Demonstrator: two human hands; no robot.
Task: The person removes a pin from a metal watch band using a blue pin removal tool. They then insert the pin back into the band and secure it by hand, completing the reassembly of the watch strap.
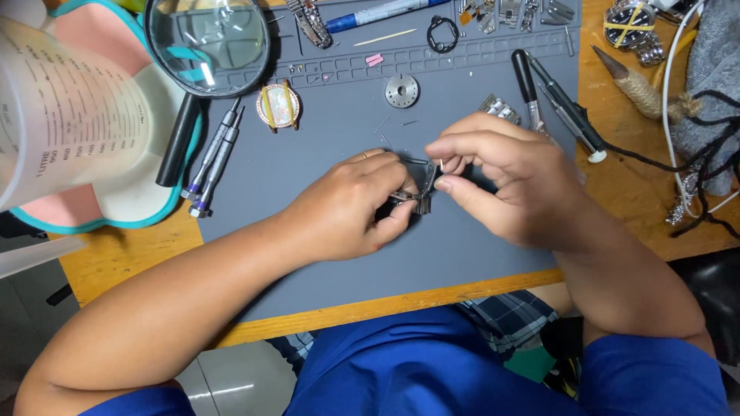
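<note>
My left hand (351, 208) has its grip closed on a small dark metal watch part (416, 196), pinched between thumb and fingertips just above the grey rubber work mat (347, 262) near its middle. My right hand (501, 181) meets it from the other side, its grip narrowed on a thin silvery pin (441, 166) that stands upright, touching the part. Both hands are touching over the mat, which lies on the wooden desk (123, 262). Near my left hand lie two slim grey screwdrivers with purple ends (214, 158), a black-handled magnifying glass (206, 46) and a gold-rimmed watch case (278, 106). A small round silver gear disc (401, 91) sits beyond my fingers, and black-handled tools (559, 104) lie beside my right hand.
</note>
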